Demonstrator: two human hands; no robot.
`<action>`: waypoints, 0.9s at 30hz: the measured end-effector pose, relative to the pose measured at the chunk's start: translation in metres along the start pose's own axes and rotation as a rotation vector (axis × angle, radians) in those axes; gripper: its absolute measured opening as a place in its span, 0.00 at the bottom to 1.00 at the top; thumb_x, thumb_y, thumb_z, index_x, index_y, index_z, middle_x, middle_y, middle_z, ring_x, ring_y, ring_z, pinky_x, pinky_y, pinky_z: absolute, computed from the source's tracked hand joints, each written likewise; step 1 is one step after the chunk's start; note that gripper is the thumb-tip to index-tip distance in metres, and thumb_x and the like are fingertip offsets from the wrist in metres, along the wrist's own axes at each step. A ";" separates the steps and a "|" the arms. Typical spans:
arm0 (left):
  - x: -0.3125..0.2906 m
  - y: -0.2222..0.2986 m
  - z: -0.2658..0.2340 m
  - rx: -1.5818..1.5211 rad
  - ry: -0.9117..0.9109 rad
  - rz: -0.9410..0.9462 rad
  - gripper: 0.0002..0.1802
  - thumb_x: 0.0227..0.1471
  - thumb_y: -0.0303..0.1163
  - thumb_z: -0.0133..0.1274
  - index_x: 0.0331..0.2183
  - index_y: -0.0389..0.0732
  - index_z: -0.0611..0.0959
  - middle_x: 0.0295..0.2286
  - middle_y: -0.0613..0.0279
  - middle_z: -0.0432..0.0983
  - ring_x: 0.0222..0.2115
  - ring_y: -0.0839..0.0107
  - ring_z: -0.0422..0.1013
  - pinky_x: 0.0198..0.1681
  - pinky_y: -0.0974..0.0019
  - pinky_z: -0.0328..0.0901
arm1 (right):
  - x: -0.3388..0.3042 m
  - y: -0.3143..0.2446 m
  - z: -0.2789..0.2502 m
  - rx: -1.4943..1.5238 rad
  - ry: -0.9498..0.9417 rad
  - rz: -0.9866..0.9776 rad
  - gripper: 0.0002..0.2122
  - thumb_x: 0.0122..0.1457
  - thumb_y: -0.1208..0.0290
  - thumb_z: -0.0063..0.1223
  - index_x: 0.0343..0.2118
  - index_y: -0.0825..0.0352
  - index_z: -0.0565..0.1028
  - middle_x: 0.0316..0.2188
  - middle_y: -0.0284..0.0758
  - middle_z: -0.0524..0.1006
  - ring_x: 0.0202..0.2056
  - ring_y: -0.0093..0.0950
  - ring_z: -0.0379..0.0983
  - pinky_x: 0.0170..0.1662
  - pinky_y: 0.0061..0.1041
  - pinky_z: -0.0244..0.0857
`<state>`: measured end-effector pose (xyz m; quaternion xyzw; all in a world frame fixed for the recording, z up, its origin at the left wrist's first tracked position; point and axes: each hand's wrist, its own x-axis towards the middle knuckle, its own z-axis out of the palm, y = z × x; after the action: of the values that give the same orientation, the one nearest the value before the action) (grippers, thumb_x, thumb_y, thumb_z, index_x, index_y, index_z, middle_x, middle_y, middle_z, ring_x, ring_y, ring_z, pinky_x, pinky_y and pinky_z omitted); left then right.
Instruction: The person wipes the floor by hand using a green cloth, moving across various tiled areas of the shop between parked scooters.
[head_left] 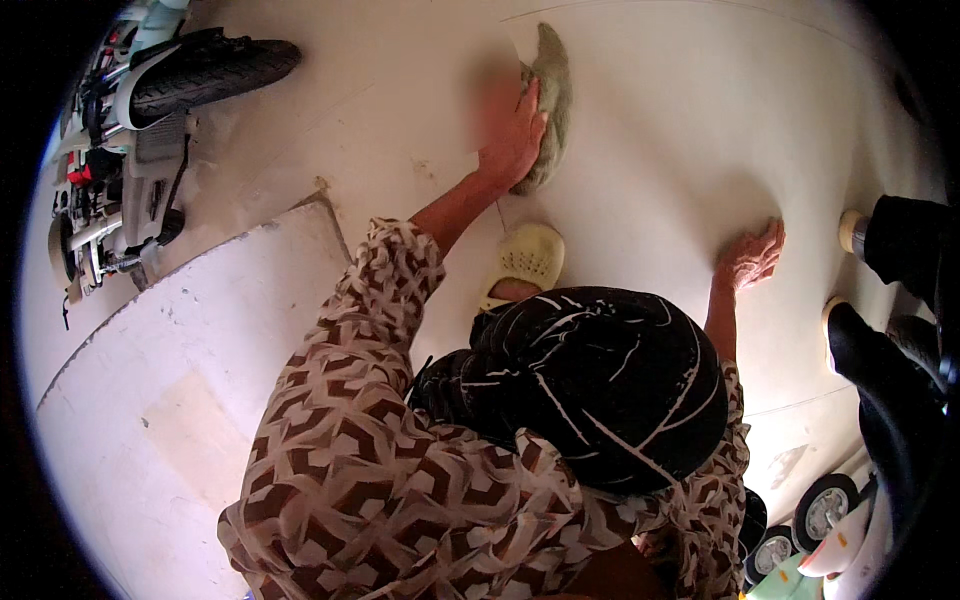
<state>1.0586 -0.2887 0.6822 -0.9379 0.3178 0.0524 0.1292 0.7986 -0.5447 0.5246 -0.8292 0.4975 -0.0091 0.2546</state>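
Note:
My left hand [512, 140] reaches forward and presses down on a crumpled pale green cloth [553, 95] lying on the white floor [660, 130]. The fingers curl over the cloth's near edge. My right hand [750, 255] rests flat on the floor to the right, fingers spread and holding nothing. A brown-and-white patterned sleeve [385, 290] covers the left arm. A black head covering with white streaks [600, 385] fills the middle of the view. A pale yellow clog [525, 260] stands on the floor between the two arms.
A motorbike [130, 120] with a black tyre [215, 65] stands at the upper left beside a raised white step [200, 350]. Another person's black-trousered legs [905, 250] and light shoes [850, 230] are at the right edge. Small wheels [825, 505] sit at the lower right.

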 end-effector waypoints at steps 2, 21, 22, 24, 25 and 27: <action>-0.007 -0.009 -0.004 -0.015 -0.071 0.026 0.26 0.58 0.42 0.42 0.56 0.42 0.67 0.58 0.50 0.55 0.56 0.49 0.55 0.59 0.45 0.46 | -0.003 -0.008 0.001 0.028 -0.031 0.033 0.19 0.58 0.70 0.38 0.53 0.56 0.65 0.57 0.31 0.64 0.59 0.32 0.58 0.59 0.42 0.48; 0.014 0.086 -0.004 -0.120 -0.054 0.158 0.29 0.49 0.40 0.53 0.53 0.43 0.69 0.55 0.45 0.58 0.53 0.44 0.57 0.52 0.38 0.50 | 0.009 -0.005 -0.011 -0.022 -0.020 -0.007 0.21 0.57 0.70 0.42 0.55 0.57 0.62 0.58 0.28 0.61 0.61 0.28 0.54 0.60 0.39 0.46; 0.002 0.100 -0.010 -0.188 -0.111 0.219 0.29 0.49 0.40 0.53 0.53 0.43 0.69 0.55 0.46 0.58 0.53 0.43 0.57 0.53 0.39 0.50 | 0.005 -0.001 -0.004 -0.008 -0.013 -0.022 0.21 0.57 0.70 0.42 0.55 0.57 0.62 0.58 0.29 0.62 0.60 0.28 0.55 0.60 0.39 0.47; -0.012 0.098 -0.016 -0.258 -0.160 0.326 0.30 0.49 0.40 0.54 0.53 0.44 0.69 0.55 0.47 0.59 0.54 0.45 0.57 0.53 0.40 0.51 | 0.000 -0.009 0.001 0.026 -0.010 -0.042 0.20 0.57 0.70 0.42 0.55 0.57 0.63 0.58 0.29 0.62 0.60 0.28 0.55 0.60 0.39 0.47; -0.018 0.094 -0.017 -0.334 -0.207 0.437 0.30 0.48 0.40 0.54 0.54 0.45 0.69 0.55 0.49 0.59 0.54 0.46 0.57 0.53 0.41 0.51 | -0.003 -0.012 0.002 0.033 -0.020 -0.027 0.20 0.57 0.69 0.41 0.54 0.56 0.63 0.58 0.29 0.63 0.60 0.29 0.56 0.59 0.39 0.48; -0.010 0.041 -0.004 -0.418 -0.112 0.430 0.29 0.48 0.39 0.54 0.53 0.46 0.70 0.54 0.51 0.61 0.53 0.48 0.59 0.52 0.43 0.53 | -0.008 -0.018 0.002 0.041 -0.031 -0.015 0.20 0.57 0.69 0.41 0.54 0.56 0.64 0.57 0.29 0.63 0.59 0.29 0.57 0.59 0.39 0.48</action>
<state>1.0255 -0.3153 0.6790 -0.8510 0.4837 0.1945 -0.0633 0.8098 -0.5309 0.5325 -0.8276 0.4869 -0.0087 0.2792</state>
